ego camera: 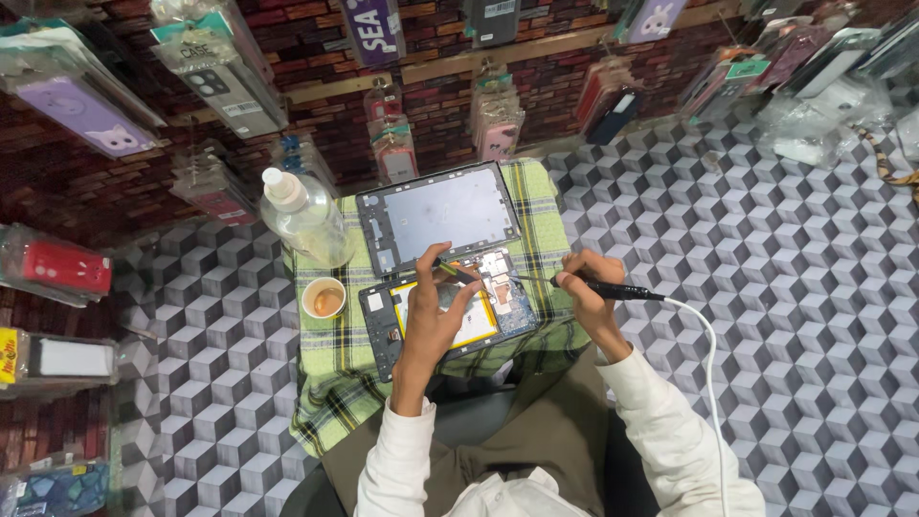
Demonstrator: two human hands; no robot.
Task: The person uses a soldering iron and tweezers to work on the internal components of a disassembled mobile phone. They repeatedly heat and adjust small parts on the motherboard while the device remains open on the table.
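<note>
While the right hand [586, 287] grips the soldering iron [613, 289] and the left hand [436, 321] pinches tweezers [452, 271], both meet over the opened tablet [445, 316] at desk centre; steady wrists keep the tip from neighbouring parts; cup [324, 298] at nine o'clock.

Even, fairly bright light falls from overhead and throws only soft shadows. Wide-angle distortion bends the edges, where the hanging packets [86, 105] look slightly blurred and show mild glare.

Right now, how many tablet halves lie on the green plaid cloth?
2: grey tablet back shell at the far side, and opened tablet body with yellow battery nearer, partly hidden under the left hand.
</note>
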